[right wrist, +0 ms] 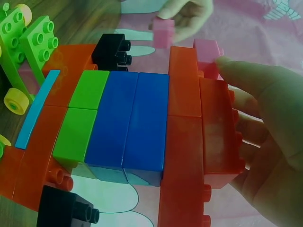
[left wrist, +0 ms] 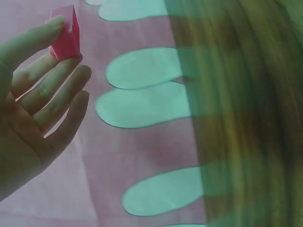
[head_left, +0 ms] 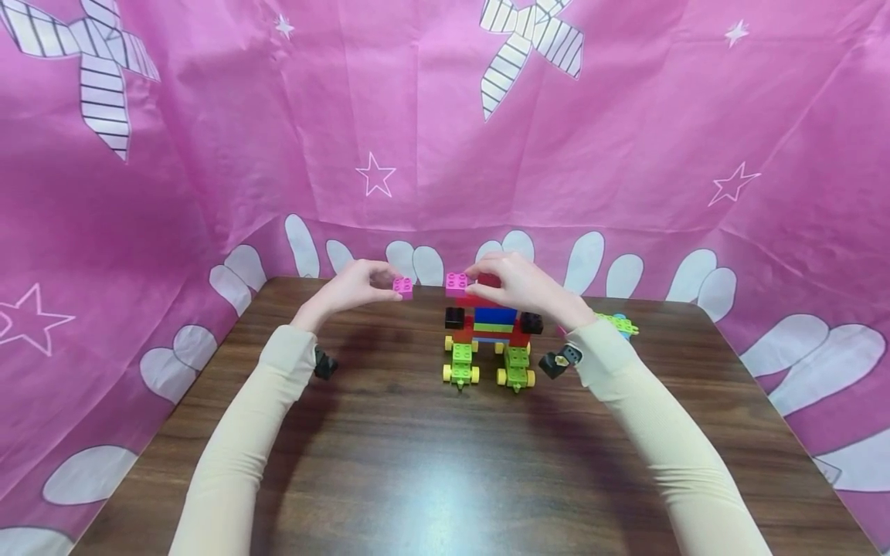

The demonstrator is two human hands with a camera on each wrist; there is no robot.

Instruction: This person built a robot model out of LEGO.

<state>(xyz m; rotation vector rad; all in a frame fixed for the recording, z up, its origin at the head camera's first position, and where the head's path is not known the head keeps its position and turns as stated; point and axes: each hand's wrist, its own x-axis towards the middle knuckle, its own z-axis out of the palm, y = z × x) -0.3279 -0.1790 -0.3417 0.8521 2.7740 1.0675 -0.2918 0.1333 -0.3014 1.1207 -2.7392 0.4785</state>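
My left hand (head_left: 351, 289) pinches a small pink brick (head_left: 402, 288) between thumb and fingers, in the air left of a built brick figure; its other fingers spread loosely in the left wrist view. At the figure's top, my right hand (head_left: 521, 286) pinches a second pink brick (right wrist: 207, 56) at the end of the red top row (right wrist: 182, 142). The figure has blue bricks (right wrist: 128, 125), green bricks (right wrist: 83, 116), black bricks (head_left: 455, 317) at its sides and red bricks lower down. It stands on two lime-green wheeled bases (head_left: 462, 363) with yellow wheels.
Behind my right forearm, a lime-green and blue brick piece (head_left: 619, 324) lies on the brown wooden table (head_left: 389, 448), partly hidden. A pink patterned cloth (head_left: 431, 116) rises behind the table and along its sides. Both wrists carry small black devices.
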